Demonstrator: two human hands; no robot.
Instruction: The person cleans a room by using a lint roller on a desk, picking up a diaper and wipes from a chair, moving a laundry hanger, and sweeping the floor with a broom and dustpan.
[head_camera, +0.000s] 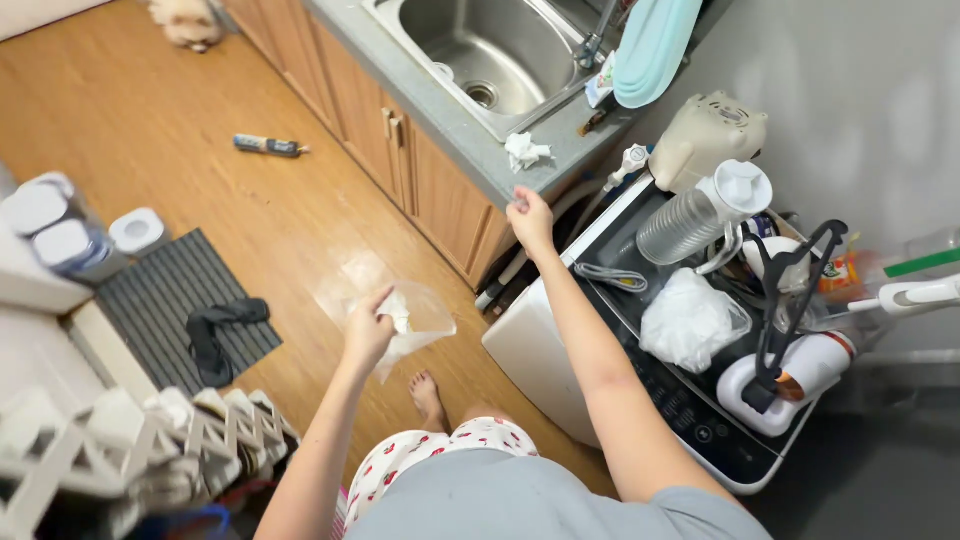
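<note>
My left hand holds a clear plastic bag with something white inside, above the wooden floor. My right hand reaches toward the grey countertop edge, fingers pinched together; whether they hold anything small I cannot tell. A crumpled white tissue lies on the counter just beyond that hand, beside the steel sink.
A white washing machine at my right carries a clear jug, a plastic bag, black hangers and bottles. A dark mat with black sandals lies left. A tube and a small dog are on the floor.
</note>
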